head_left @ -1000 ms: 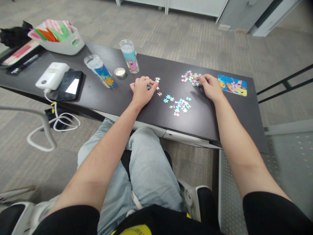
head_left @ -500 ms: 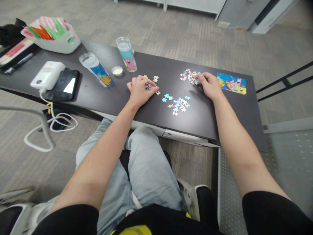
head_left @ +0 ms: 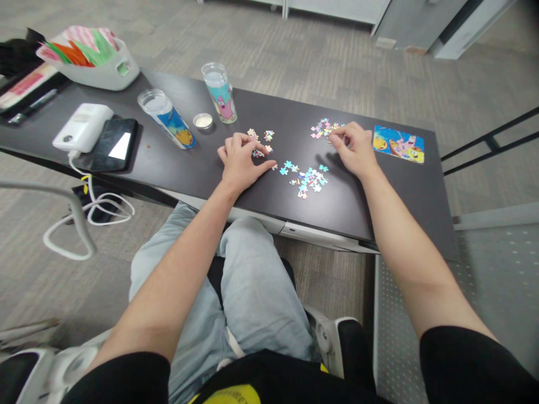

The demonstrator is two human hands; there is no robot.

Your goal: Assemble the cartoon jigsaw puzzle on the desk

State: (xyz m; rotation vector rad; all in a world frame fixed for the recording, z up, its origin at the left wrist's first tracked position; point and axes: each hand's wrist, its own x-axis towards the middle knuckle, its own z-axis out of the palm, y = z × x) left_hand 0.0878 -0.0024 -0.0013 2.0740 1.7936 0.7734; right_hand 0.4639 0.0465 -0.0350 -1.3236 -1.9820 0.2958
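Observation:
My left hand [head_left: 241, 161] rests over a small group of puzzle pieces [head_left: 252, 134] with its fingers apart. Its thumb is stretched out beside a single loose piece on the table. My right hand [head_left: 357, 150] has thumb and fingertips drawn together at the near right edge of a pile of pink, yellow and blue puzzle pieces [head_left: 322, 128]. What lies between those fingertips is too small to make out, and the hand covers part of the pile. Nearer me, between the hands, lies a loose cluster of mostly light blue pieces [head_left: 311, 180].
A cartoon picture card [head_left: 399, 144] lies right of my right hand. To the left are two clear-topped printed tubes [head_left: 221, 95] [head_left: 168, 120], a round lid [head_left: 202, 121], a phone [head_left: 115, 146], a white charger [head_left: 83, 128] and a white basket [head_left: 101, 76]. The dark table [head_left: 404, 191] is narrow.
My right hand has moved left, further over the pile's edge. The left hand's fingers have spread, with the thumb lower, showing more of the pieces beneath.

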